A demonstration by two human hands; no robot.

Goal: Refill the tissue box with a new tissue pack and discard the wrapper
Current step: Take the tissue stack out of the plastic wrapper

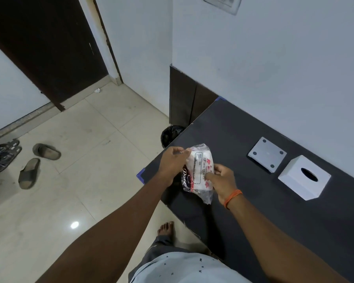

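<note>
Both hands hold a tissue pack [198,170] up over the near left corner of the dark table [294,221]. The left hand [172,164] pinches the far end of the clear plastic wrapper between fingertips, and the right hand [223,180] grips the pack's near right side, an orange thread band [232,198] round its wrist. Print on the wrapper reads "BIG TISSUES" beside a boxed panel of small text too fine to read; a dark red strip along the left edge carries white script starting "Do", the rest hidden. Red marks sit around the label.

To the right on the table stands the white tissue box cover [303,177], its oval slot facing up. Just beyond it to the left lies a grey square base plate [267,154] with four dark dots at its corners. A black-lined bin [171,134] stands on the floor at the table's far left edge. Sandals [39,162] lie on the tiles at far left.
</note>
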